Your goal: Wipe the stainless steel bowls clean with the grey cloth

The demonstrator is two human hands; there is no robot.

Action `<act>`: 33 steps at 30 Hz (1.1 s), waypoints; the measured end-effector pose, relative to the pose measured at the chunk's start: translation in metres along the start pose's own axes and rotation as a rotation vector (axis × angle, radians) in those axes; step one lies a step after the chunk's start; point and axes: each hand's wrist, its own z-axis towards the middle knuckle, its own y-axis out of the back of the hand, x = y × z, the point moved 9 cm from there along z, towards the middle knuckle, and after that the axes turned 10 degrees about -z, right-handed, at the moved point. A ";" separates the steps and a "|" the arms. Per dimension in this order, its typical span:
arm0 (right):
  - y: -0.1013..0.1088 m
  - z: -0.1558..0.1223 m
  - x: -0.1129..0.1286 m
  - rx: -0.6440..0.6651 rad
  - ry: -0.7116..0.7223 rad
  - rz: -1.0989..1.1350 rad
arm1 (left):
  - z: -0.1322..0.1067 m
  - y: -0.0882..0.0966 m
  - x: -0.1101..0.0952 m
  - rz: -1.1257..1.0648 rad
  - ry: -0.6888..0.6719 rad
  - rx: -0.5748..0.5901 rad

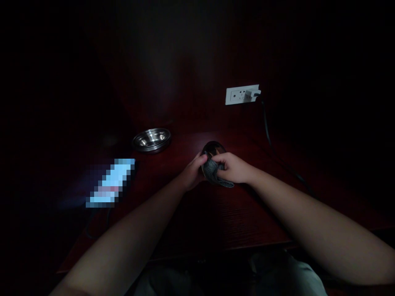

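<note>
In dim light my left hand [191, 172] grips the near side of a small round shiny metal bowl [213, 147] held above a dark red wooden table [234, 213]. My right hand [232, 166] is closed on a grey patterned cloth [213, 172], pressing it against the bowl's front. The cloth's loose end hangs below my right fingers. Most of the bowl is hidden by both hands and the cloth.
A second steel bowl [152, 139] sits on the table at the back left. A lit phone screen [111, 181], blurred out, lies at the left. A white wall socket [241, 95] holds a plug whose black cable [268, 133] runs down across the table's right.
</note>
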 end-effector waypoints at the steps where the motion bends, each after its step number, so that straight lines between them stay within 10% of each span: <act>1: 0.000 0.000 0.000 0.002 -0.003 0.031 | 0.000 0.000 0.000 -0.002 0.000 -0.003; 15: 0.003 0.001 0.000 -0.095 0.009 0.114 | 0.001 0.000 0.001 -0.005 0.006 -0.012; 24: 0.036 -0.010 0.022 -0.516 0.133 -0.374 | -0.003 -0.010 0.002 0.060 0.016 -0.004; 33: 0.030 -0.001 0.017 -0.401 0.059 -0.839 | -0.002 -0.009 0.002 0.014 0.042 -0.019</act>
